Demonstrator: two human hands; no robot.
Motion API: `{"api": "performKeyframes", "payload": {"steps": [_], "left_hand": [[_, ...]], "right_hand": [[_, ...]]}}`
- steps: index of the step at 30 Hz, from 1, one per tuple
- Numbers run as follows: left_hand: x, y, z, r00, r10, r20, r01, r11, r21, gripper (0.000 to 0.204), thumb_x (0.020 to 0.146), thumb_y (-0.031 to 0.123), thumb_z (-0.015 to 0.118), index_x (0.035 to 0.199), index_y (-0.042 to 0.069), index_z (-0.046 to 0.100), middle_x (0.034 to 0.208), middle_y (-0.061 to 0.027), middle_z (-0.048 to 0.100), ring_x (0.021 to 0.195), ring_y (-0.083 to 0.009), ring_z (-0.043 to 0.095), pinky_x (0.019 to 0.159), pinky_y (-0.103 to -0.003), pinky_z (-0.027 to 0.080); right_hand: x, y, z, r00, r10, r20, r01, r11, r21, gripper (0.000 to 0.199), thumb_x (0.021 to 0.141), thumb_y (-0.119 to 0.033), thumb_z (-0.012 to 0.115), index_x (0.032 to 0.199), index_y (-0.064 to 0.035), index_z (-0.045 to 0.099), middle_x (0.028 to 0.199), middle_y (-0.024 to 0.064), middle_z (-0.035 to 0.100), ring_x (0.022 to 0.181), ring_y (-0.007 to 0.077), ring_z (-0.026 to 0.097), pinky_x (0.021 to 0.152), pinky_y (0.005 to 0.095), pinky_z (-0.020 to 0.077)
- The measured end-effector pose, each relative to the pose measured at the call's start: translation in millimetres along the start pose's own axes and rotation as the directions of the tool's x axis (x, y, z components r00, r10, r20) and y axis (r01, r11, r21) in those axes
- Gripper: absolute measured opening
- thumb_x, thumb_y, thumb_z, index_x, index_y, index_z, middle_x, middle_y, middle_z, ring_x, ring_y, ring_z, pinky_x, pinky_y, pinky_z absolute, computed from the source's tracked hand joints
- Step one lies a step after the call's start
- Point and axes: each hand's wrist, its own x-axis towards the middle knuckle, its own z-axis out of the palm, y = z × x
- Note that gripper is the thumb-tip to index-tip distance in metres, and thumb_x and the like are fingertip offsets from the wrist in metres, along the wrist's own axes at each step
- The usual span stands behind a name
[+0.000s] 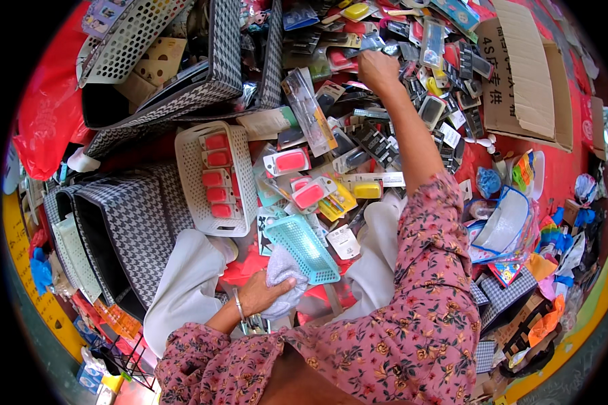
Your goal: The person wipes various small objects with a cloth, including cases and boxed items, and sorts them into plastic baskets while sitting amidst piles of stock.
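Observation:
My left hand [265, 293] is closed around a crumpled grey cloth [284, 277], close to a turquoise plastic basket [304, 246] in front of my lap. My right arm stretches far forward, and my right hand [378, 71] is down at the pile of small blister packs [378, 145], beside a pack with a red item [340, 61]. Its fingertips are mostly hidden, so I cannot make out a grip. Packs with red oval items [309, 194] and a yellow one [367, 190] lie between my knees. A white perforated basket [244, 172] holds a row of red-faced packs [216, 177].
Houndstooth storage boxes [135, 216] stand at the left, with a larger open one [223, 61] behind. A cardboard box [520, 88] sits at the far right. Plastic bags and loose packaging [554, 250] crowd the right side. A red plastic bag [51, 128] hangs at the left.

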Motion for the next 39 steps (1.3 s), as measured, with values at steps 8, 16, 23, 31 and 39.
{"api": "performKeyframes", "payload": {"steps": [8, 16, 23, 31, 39], "left_hand": [[1, -3, -1, 0.999, -0.026, -0.019, 0.025, 0.997, -0.070, 0.047, 0.079, 0.041, 0.054, 0.106, 0.001, 0.054, 0.098, -0.0147, 0.059, 0.092, -0.0239, 0.057, 0.078, -0.032, 0.043], [1, 12, -10, 0.998, -0.056, 0.007, 0.056, 0.998, -0.032, 0.048, 0.081, 0.041, 0.053, 0.107, 0.001, 0.052, 0.098, -0.0143, 0.059, 0.093, -0.0237, 0.056, 0.080, -0.032, 0.042], [-4, 16, -4, 0.998, -0.051, 0.025, 0.052, 0.997, -0.061, 0.047, 0.081, 0.039, 0.053, 0.108, 0.001, 0.052, 0.099, -0.0152, 0.059, 0.093, -0.0244, 0.056, 0.080, -0.032, 0.042], [-3, 7, 5, 0.999, -0.054, 0.004, 0.053, 0.997, 0.049, 0.044, 0.082, 0.034, 0.055, 0.109, 0.000, 0.049, 0.099, -0.0083, 0.057, 0.092, -0.0160, 0.052, 0.081, -0.030, 0.041], [6, -9, 11, 0.997, -0.072, 0.017, 0.071, 0.994, 0.086, 0.049, 0.081, 0.036, 0.056, 0.113, 0.000, 0.046, 0.104, -0.0106, 0.055, 0.096, -0.0169, 0.051, 0.084, -0.030, 0.040]], "right_hand": [[43, -39, 71, 0.939, -0.054, -0.340, -0.037, 0.966, -0.255, 0.017, 0.081, -0.019, 0.045, 0.090, -0.0102, 0.057, 0.097, 0.0086, 0.048, 0.078, 0.0253, 0.057, 0.056, 0.0432, 0.0465], [44, -16, 50, 0.960, 0.005, -0.280, 0.020, 0.996, 0.085, 0.018, 0.080, -0.019, 0.048, 0.086, -0.0048, 0.057, 0.103, 0.0123, 0.049, 0.083, 0.0308, 0.056, 0.066, 0.0418, 0.0485], [-46, 53, 24, 0.961, -0.276, -0.020, 0.263, 0.887, 0.380, 0.023, 0.080, -0.024, 0.051, 0.080, -0.0008, 0.054, 0.075, 0.0157, 0.052, 0.070, 0.0308, 0.051, 0.064, 0.0369, 0.0416], [-151, 36, -4, 0.998, 0.066, -0.003, -0.018, 0.306, 0.952, 0.028, 0.085, -0.023, 0.048, 0.099, -0.0007, 0.056, 0.075, 0.0028, 0.059, 0.061, 0.0078, 0.053, 0.057, 0.0220, 0.0439], [-112, -21, 32, 0.956, -0.093, -0.279, 0.246, 0.771, 0.587, 0.021, 0.079, -0.019, 0.047, 0.092, -0.0076, 0.059, 0.083, 0.0164, 0.060, 0.081, 0.0346, 0.057, 0.070, 0.0439, 0.0447]]}}
